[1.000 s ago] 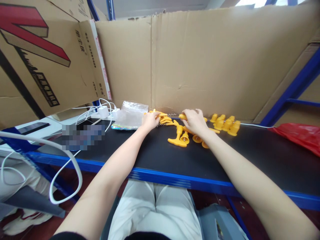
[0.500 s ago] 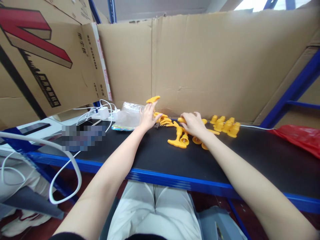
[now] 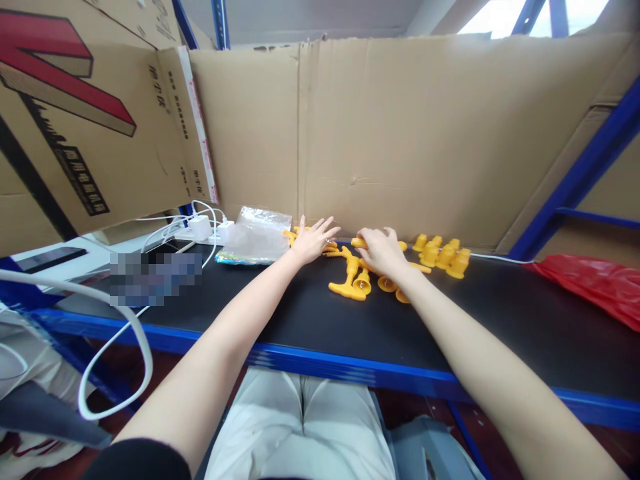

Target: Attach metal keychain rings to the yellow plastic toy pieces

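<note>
The left hand (image 3: 311, 244) spreads its fingers, released, over yellow handles (image 3: 331, 252) showing on both sides of them. The right hand (image 3: 383, 252) curls its fingers over another handle (image 3: 357, 243); whether they grip it, I cannot tell. A T-handle (image 3: 352, 271) lies nearer the person, between both hands' fingers.

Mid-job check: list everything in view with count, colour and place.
Standing pieces: several, yellow, centre right
Loose pieces: several, yellow, centre, partly hidden
Plastic bag: one, clear, left of centre
Red bag: one, red, far right
Chargers: two, white, left rear
Cables: several, white, mostly left
Slab: one, dark, far left
Cardboard: several, brown, rear and left
Tabletop: one, black, centre
Frame bars: several, blue, at edges
Pixelated patch: one, contents unreadable, left
Sleeve: one, black, lower left
Trousers: one pair, pale, bottom centre
Left hand: one, bare, spread over loose pieces
Right hand: one, bare, closed on a loose piece
</note>
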